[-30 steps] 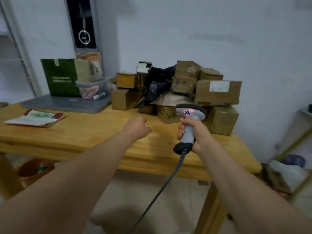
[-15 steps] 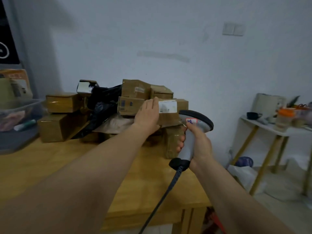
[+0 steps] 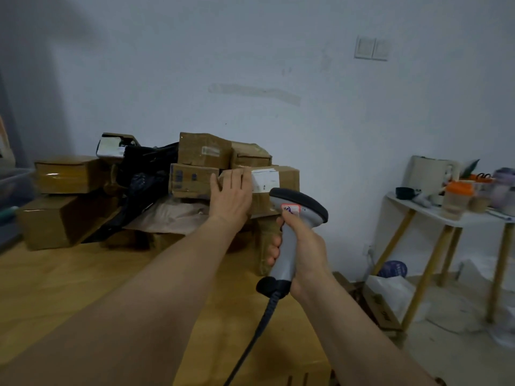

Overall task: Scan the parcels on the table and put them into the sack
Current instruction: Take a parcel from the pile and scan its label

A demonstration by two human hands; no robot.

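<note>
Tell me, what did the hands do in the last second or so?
The left hand reached forward from above the table to the pile and now rests, fingers flat, on the front of the labelled parcel; the parcel has not been lifted. The right hand kept gripping the scanner. The other parcels did not move; only the head camera swung to the right.

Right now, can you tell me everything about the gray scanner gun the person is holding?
The scanner is a light gray plastic handheld gun with a black hood on its head and a black collar at its base, where a dark cable hangs down. A small red-edged sticker with blue scribble sits on the back of its head. It stands upright, head facing the parcel pile, and the right hand holds its handle.
</note>
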